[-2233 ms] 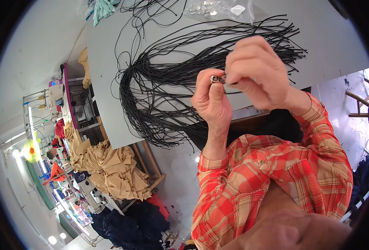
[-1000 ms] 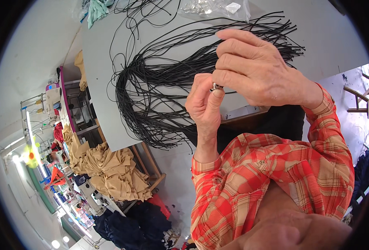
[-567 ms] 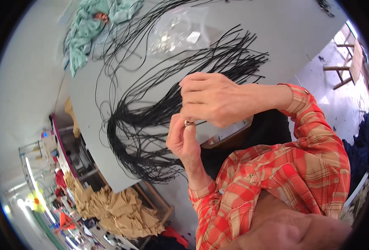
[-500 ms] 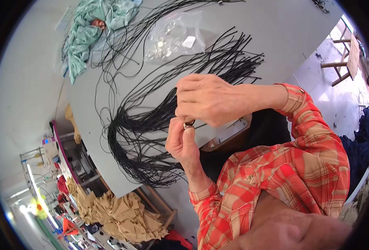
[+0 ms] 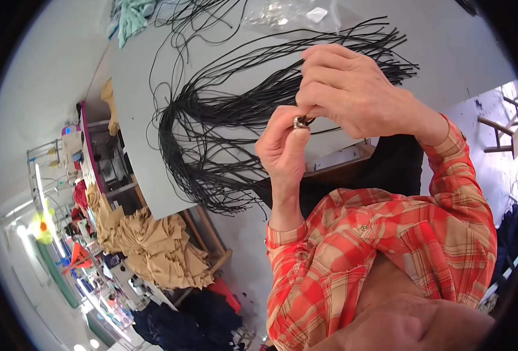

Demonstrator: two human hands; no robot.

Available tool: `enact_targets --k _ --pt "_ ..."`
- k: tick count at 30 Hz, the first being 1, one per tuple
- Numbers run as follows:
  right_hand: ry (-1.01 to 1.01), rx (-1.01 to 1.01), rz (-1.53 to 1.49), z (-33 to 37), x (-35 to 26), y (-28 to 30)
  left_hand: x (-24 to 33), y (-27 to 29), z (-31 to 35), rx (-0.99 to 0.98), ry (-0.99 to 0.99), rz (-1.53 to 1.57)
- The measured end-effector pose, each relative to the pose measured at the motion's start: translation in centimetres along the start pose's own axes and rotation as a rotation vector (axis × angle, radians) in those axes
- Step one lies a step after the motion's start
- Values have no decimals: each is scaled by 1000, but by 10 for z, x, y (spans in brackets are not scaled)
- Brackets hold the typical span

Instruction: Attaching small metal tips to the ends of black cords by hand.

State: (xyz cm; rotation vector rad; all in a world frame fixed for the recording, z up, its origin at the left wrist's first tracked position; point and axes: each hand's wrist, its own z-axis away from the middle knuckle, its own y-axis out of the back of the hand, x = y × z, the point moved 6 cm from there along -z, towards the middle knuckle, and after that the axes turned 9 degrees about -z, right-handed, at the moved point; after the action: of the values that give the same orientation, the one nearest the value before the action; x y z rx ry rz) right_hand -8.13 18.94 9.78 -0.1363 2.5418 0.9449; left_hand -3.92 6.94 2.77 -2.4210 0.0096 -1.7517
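Note:
My left hand [image 5: 283, 146] pinches a small shiny metal fitting [image 5: 300, 122] between thumb and fingertips. A short piece of black cord [image 5: 310, 121] shows at the fitting, running under the fingers of my right hand [image 5: 349, 88]. Those fingers are closed on the cord, right above the left thumb; their tips are partly hidden. Both hands are raised over the near edge of a grey table [image 5: 136, 140]. Behind them lies a large bundle of black cords [image 5: 241, 99], curved at its left end, with loose ends fanned out to the right.
A clear plastic bag [image 5: 288, 14] of small shiny pieces lies at the far side. More black cords [image 5: 203, 14] and pale green cloth [image 5: 133, 20] are beside it. Tan fabric [image 5: 159, 245] is heaped left of the table's near corner. A wooden stool [image 5: 501, 131] stands at right.
The view has shifted, so the table and its things sit higher and further right. Both hands stay together at the metal fitting, with more dark cord showing beside it.

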Motion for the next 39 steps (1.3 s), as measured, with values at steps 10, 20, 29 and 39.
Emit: enact_targets --k 10,20,29,39 --pt "60 -4 75 -7 -7 -7 0 5 3 -39 -36 102" --pt "123 38 134 -7 -17 -5 0 3 3 -37 -91 59" --pt "63 -47 112 -3 -8 -12 -5 7 8 -16 -36 -63" --pt "-60 -72 -150 8 6 -15 0 10 10 -15 47 -254"
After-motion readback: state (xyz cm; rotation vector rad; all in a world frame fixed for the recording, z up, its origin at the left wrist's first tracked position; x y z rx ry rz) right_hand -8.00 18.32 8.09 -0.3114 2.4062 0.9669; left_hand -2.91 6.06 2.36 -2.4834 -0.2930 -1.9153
